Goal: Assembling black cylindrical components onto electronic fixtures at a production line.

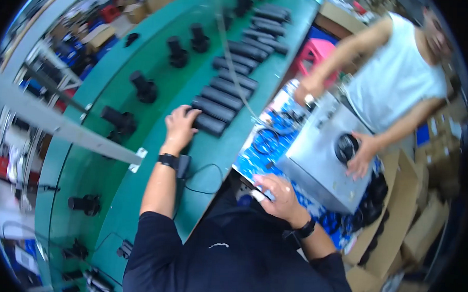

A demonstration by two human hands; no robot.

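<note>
My left hand is at the near end of a row of black cylinders on the green bench. Its fingers curl against the end of the nearest black cylinder. Several more cylinders lie side by side beyond it. Over the bench's right edge, close to my body, my right hand has its fingers bent together, with a white wrap on one digit. Something dark shows between those fingers, too blurred to name. A black box-shaped device with a thin cable lies beside my left wrist.
Black upright fittings line the green conveyor belt on the left. A grey metal post slants across it. At right, a co-worker in a white sleeveless top handles a grey metal box. Open cardboard cartons stand nearby.
</note>
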